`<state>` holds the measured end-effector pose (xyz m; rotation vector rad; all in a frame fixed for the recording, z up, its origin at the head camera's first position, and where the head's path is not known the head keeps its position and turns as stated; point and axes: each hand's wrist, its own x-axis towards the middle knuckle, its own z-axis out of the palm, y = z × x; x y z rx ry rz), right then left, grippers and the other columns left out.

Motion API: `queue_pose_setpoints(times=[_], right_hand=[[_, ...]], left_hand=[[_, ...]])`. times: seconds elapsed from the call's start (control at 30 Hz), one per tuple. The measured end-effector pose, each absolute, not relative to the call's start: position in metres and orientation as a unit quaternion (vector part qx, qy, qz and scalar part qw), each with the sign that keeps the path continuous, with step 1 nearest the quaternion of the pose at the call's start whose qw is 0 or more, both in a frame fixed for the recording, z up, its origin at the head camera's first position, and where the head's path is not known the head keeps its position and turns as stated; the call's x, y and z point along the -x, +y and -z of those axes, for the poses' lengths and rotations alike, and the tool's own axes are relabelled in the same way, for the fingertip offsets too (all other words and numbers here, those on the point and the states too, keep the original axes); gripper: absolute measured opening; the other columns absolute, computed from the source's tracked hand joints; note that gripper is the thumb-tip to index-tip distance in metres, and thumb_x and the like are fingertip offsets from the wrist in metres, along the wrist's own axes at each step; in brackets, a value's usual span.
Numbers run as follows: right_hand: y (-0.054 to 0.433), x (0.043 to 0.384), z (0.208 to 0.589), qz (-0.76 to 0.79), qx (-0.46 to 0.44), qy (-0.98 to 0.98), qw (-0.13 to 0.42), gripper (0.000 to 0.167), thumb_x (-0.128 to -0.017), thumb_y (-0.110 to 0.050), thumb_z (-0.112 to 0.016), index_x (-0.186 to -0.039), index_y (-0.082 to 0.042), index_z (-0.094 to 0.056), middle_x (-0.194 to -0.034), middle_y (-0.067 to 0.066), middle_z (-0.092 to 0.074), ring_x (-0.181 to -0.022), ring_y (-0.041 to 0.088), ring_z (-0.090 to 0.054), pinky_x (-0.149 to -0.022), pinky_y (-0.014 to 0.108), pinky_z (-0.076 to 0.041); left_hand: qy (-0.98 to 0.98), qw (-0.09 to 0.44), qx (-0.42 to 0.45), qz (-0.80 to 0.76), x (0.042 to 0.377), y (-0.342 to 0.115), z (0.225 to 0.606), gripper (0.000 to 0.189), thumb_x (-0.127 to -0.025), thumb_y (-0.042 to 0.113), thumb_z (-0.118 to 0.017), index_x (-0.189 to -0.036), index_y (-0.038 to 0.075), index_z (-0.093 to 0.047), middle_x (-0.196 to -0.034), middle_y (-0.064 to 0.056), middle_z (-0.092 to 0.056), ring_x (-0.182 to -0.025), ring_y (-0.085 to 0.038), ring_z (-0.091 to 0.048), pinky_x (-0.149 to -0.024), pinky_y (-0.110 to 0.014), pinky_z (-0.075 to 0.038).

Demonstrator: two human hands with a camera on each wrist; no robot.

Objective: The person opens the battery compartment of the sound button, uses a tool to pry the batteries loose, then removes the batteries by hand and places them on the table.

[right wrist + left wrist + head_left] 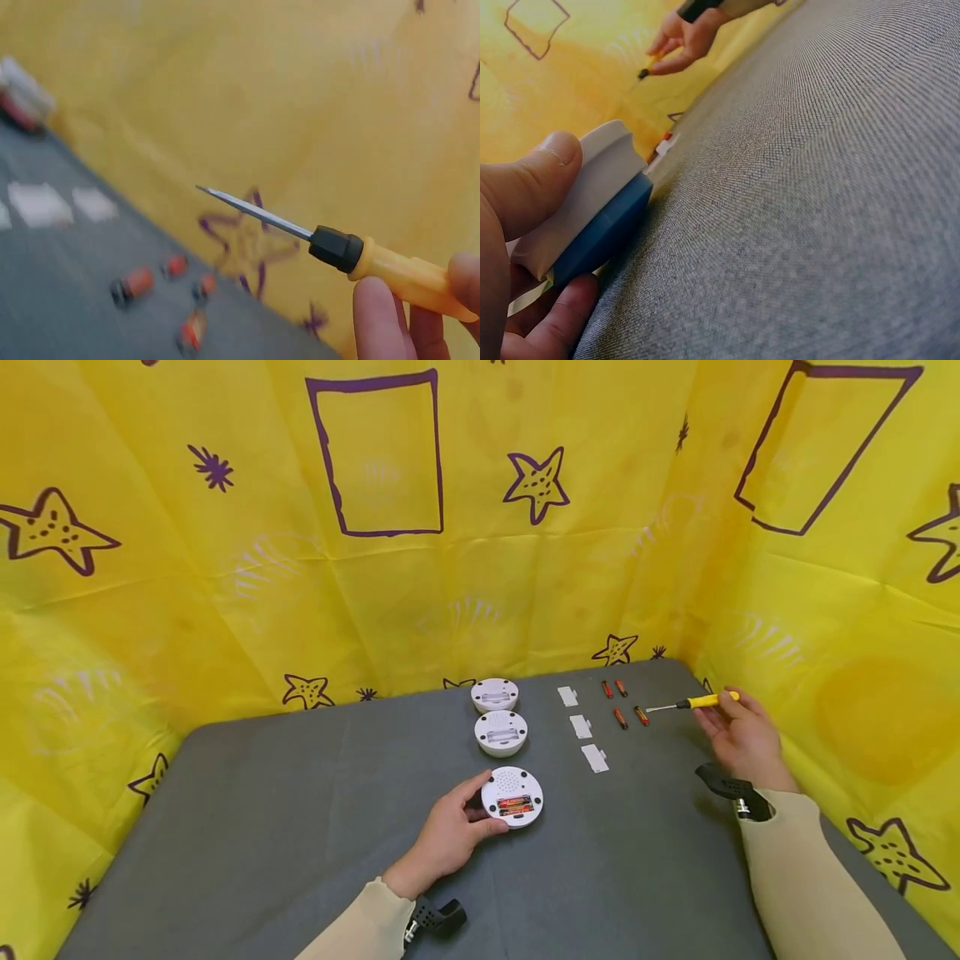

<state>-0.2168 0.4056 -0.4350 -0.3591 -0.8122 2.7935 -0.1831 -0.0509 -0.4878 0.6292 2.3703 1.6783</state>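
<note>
My left hand (447, 831) grips a round white device (501, 779) by its left edge, thumb at the near side. Two red-and-black batteries (515, 806) lie in its uncovered compartment, which faces up. From the left wrist view, the device has a white upper part (604, 169) and a blue part (607, 229) beneath, close over the cloth. Off to the right, my right hand (742, 735) holds a screwdriver (702, 701) by its yellow handle. Its metal shaft (259, 215) points left, with a black collar (336, 249) at the handle; in the head view the tip overlaps a loose battery (641, 716).
Two more white devices (501, 732) stand farther back, their battery compartments uncovered. Three white covers (595, 758) lie in a column to their right, beside several loose batteries (620, 719). Grey cloth (300, 827) covers the table; yellow patterned fabric (465, 585) hangs behind and at the sides.
</note>
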Motion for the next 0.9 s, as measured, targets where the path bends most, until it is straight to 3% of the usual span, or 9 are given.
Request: queue_pose_setpoints(times=[0.33, 0.6, 0.9], right_hand=[[0.347, 0.216, 0.404, -0.952, 0.057, -0.297, 0.037, 0.015, -0.097, -0.001, -0.061, -0.110, -0.006, -0.066, -0.100, 0.011, -0.061, -0.091, 0.028, -0.064, -0.087, 0.043, -0.054], [0.287, 0.207, 0.403, -0.918, 0.026, -0.395, -0.015, 0.018, -0.099, -0.004, -0.059, -0.115, -0.008, -0.066, -0.105, 0.010, -0.060, -0.089, 0.026, -0.063, -0.087, 0.041, -0.054], [0.234, 0.196, 0.413, -0.832, 0.026, -0.554, -0.010, 0.016, -0.098, -0.003, -0.062, -0.113, -0.009, -0.061, -0.100, 0.012, -0.054, -0.084, 0.023, -0.068, -0.081, 0.042, -0.056]], left_hand=[[0.797, 0.079, -0.215, -0.559, 0.186, -0.051, 0.492, 0.079, -0.081, 0.017, -0.084, -0.149, 0.006, -0.046, -0.136, -0.013, -0.054, -0.093, -0.014, -0.066, -0.080, -0.026, -0.053], [0.814, 0.069, -0.212, -0.537, 0.187, -0.051, 0.493, 0.078, -0.079, 0.023, -0.086, -0.147, 0.008, -0.049, -0.126, -0.010, -0.059, -0.076, -0.013, -0.061, -0.068, -0.026, -0.052], [0.816, 0.078, -0.195, -0.539, 0.188, -0.054, 0.490, 0.078, -0.080, 0.020, -0.085, -0.148, 0.010, -0.049, -0.135, -0.010, -0.056, -0.079, -0.013, -0.062, -0.071, -0.026, -0.052]])
